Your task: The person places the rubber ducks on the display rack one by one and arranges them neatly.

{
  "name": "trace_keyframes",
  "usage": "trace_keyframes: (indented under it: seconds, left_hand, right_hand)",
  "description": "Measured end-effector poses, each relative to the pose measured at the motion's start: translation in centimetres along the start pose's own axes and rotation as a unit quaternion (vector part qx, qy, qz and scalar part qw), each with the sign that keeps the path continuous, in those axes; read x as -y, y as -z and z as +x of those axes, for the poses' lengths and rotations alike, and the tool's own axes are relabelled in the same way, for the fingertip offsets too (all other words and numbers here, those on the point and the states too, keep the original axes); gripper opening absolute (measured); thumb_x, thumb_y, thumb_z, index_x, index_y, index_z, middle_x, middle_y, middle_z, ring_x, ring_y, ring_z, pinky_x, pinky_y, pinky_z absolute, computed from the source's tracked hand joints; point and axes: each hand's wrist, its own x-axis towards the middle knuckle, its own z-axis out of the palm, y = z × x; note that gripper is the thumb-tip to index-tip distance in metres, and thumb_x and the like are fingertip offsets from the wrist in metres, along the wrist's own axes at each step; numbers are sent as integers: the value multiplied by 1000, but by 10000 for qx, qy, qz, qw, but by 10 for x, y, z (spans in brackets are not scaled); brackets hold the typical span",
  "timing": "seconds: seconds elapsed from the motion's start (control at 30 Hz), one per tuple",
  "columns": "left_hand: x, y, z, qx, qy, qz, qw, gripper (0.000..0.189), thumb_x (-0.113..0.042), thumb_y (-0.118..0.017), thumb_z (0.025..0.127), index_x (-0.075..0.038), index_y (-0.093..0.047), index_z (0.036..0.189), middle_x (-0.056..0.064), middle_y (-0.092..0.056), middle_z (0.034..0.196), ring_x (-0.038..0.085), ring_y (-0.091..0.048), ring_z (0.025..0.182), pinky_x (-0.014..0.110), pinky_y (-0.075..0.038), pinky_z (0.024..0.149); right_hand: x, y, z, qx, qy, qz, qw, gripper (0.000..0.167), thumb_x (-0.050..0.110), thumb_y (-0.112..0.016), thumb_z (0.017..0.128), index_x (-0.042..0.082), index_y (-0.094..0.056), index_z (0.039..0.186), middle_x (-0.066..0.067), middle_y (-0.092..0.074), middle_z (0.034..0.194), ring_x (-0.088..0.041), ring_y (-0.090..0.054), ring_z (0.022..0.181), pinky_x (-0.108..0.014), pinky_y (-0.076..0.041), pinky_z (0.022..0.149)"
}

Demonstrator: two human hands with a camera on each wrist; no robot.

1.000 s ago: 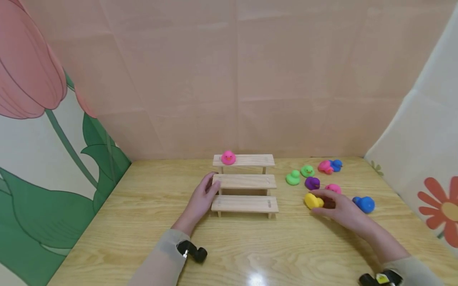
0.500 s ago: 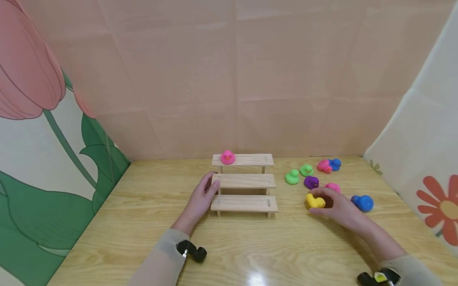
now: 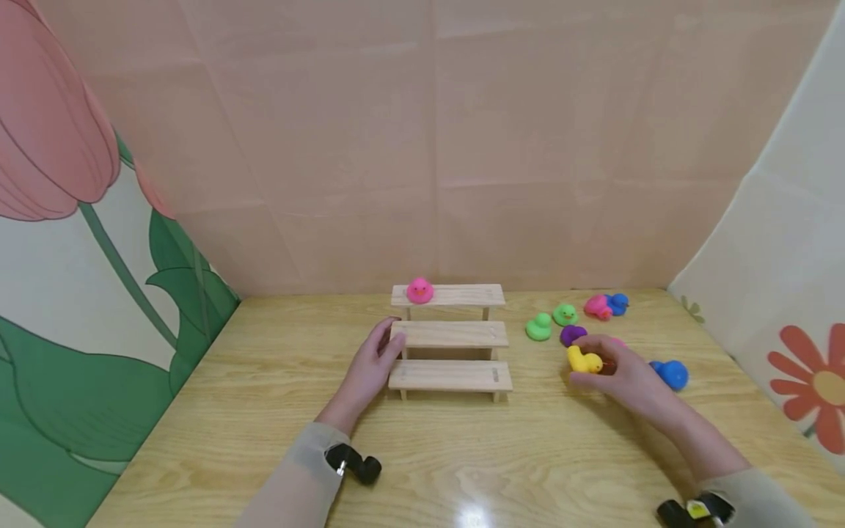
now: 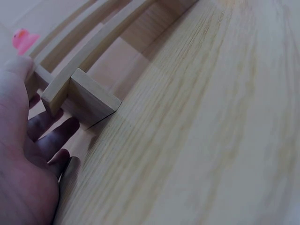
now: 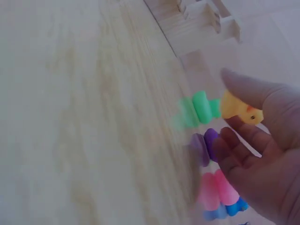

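A pinkish-beige backdrop (image 3: pixel 436 147) is filling the upper middle of the head view, fold lines running through it. A big pink tulip print (image 3: pixel 53 110) is sitting upper left, dark green leaves (image 3: pixel 66 411) spreading down to lower left. White cloth (image 3: pixel 759 249) is hanging along the right edge, a red flower print (image 3: pixel 821 385) with orange centre showing lower right. Wood-grain tabletop (image 3: pixel 436 455) is filling the lower middle, a glare spot (image 3: pixel 473 515) shining at bottom centre.

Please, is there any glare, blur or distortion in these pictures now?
Head view: a white glare spot on the table, near the bottom edge; left wrist view: dim, with the wooden stand appearing bowed; right wrist view: hazy, the yellow duck washed out and soft-edged.
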Motion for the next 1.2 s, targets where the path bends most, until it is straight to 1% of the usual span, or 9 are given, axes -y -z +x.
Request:
trace_keyframes:
  seconds: [0.1,0.23,0.33,0.43,0.53,0.77,1.03,1.13,1.2]
  left_hand:
    - [0,0,0,1,1,-4,10000,63,-48,-60,115,-11,-49,165,20,-49,168,37,-43,157,52,-34,131]
    - [-2,1,-1,12,60,84,9999,65,-51,-58,115,-12,-48,166,19,-47,169,37,-42,158,51,-35,131]
    - [-3,1,-3,15,89,156,9998,65,-52,-58,115,-13,-48,166,19,-45,170,37,-41,159,50,-34,131]
    - [-4,0,-3,-7,143,177,9997,64,-52,-58,114,-16,-48,166,18,-43,172,36,-39,160,48,-33,132]
    - [-3,0,-3,-15,187,186,9996,64,-54,-58,114,-18,-48,166,17,-41,173,35,-38,160,46,-33,132]
    - [0,-3,-2,17,55,124,9999,63,-50,-58,115,-13,-49,165,18,-45,171,37,-41,158,49,-35,131]
    - [1,-6,-1,-14,69,125,9999,64,-49,-58,115,-12,-48,165,20,-45,170,38,-41,158,51,-34,131]
    - [1,-7,-1,-24,65,96,9999,63,-49,-58,115,-12,-48,165,21,-43,171,39,-39,159,51,-33,131]
    - [1,-7,-1,-38,50,104,9999,62,-49,-59,115,-14,-49,165,22,-41,172,40,-38,160,51,-32,132]
  right_hand:
    - [6,2,2,-113,79,88,9999,62,39,-82,103,8,-59,151,-15,-63,141,-31,-62,115,-19,-58,85]
    - [16,3,7,-255,233,243,9991,63,35,-81,105,7,-57,155,-17,-61,148,-34,-62,121,-15,-57,87]
    - [25,3,12,-306,306,339,9985,67,33,-82,104,4,-54,158,-20,-57,153,-36,-61,127,-11,-55,89]
    - [37,5,16,-300,361,466,9978,70,33,-82,104,2,-52,159,-21,-53,157,-40,-61,129,-11,-56,89]
    - [49,7,20,-306,431,514,9973,69,35,-83,103,4,-54,158,-20,-55,153,-45,-64,127,-14,-59,87]
    - [75,6,29,-350,578,508,9964,67,38,-83,103,9,-57,157,-17,-57,147,-46,-67,126,-17,-61,87]
    - [101,-2,44,-408,847,461,9945,66,35,-84,102,6,-59,155,-19,-60,147,-47,-64,129,-28,-65,87]
    - [110,-5,51,-385,918,509,9937,66,34,-85,101,6,-59,155,-17,-61,146,-45,-63,129,-27,-65,87]
    - [114,-8,56,-400,968,499,9932,66,35,-87,100,6,-60,153,-16,-63,145,-43,-64,128,-22,-62,88]
